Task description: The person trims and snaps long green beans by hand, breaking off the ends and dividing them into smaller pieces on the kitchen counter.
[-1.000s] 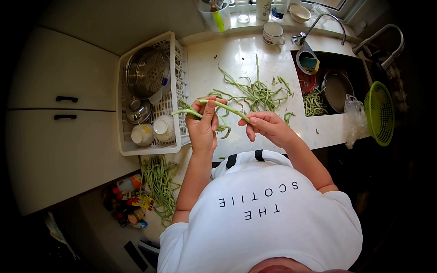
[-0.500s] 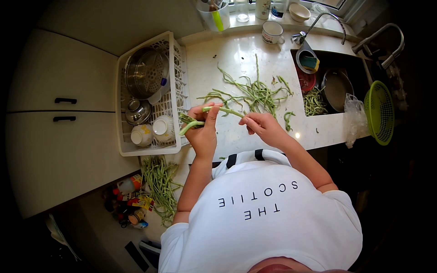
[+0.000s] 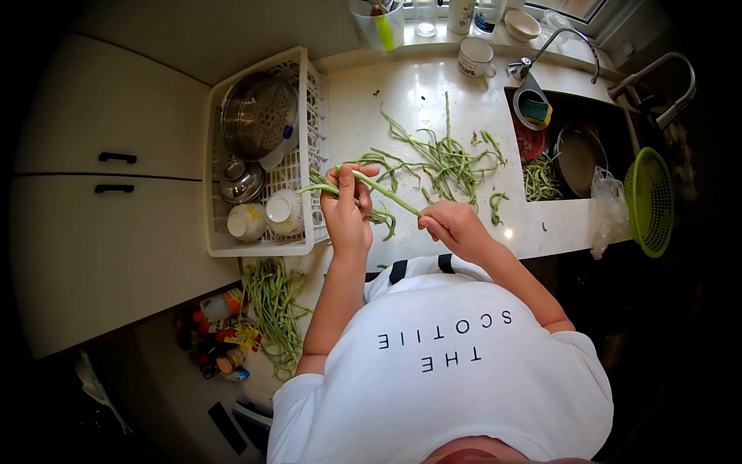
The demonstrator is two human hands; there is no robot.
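Note:
My left hand [image 3: 345,209] is closed around several long green beans, their ends sticking out on both sides of the fist. One long bean [image 3: 390,196] stretches from it to my right hand [image 3: 460,230], whose fingers pinch the far end. Both hands are above the counter's front part. Just beyond them, a loose heap of long beans [image 3: 452,164] lies on the white counter [image 3: 386,85], with small bits scattered about. A short curled piece [image 3: 496,207] rests to the right of the heap.
To the left stands a white dish rack [image 3: 315,147] with steel pans and bowls. More beans [image 3: 276,313] lie near my left elbow. At right, the sink [image 3: 610,116] holds bean pieces [image 3: 541,179] and a pan; a green colander [image 3: 648,203] and plastic bag [image 3: 605,209] sit beside it.
The bean between my hands now slants down more steeply to the right. My right hand has lowered a little, and bean ends now hang below my left hand. The whole view has shifted slightly.

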